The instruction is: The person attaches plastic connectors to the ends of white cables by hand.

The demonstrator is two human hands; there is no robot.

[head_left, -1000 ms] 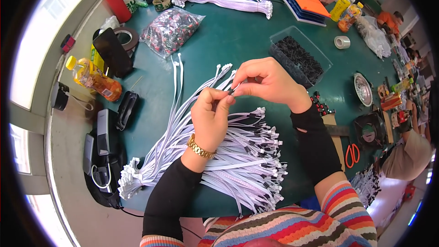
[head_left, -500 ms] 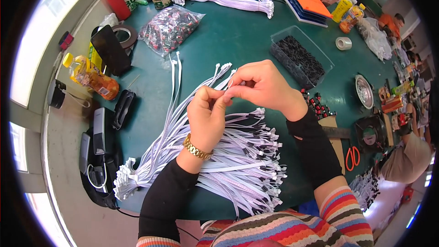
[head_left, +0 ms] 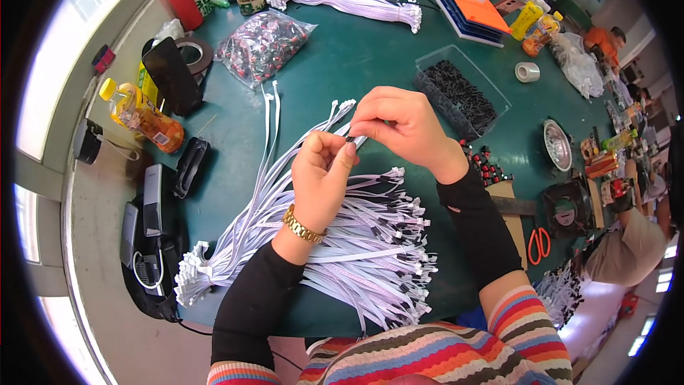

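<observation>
My left hand, with a gold watch on its wrist, is closed in a pinch on a small black sleeve at the end of a white flat cable. Close to its fingertips, my right hand is also pinched shut; whatever its fingertips hold is hidden. Below and beside both hands lies a spread bundle of white flat cables. Many of its ends on the right carry black pieces and white connectors. Several loose cables extend toward the far side.
A clear plastic box holds small black pieces. Beyond my hands lie a bag of small parts and another cable bundle. A drink bottle and phone stand left. Orange-handled scissors and a metal bowl are right.
My right hand has shifted slightly left and up, and its fingertips have come a little away from the left ones. The black sleeve now shows at the left fingertips.
</observation>
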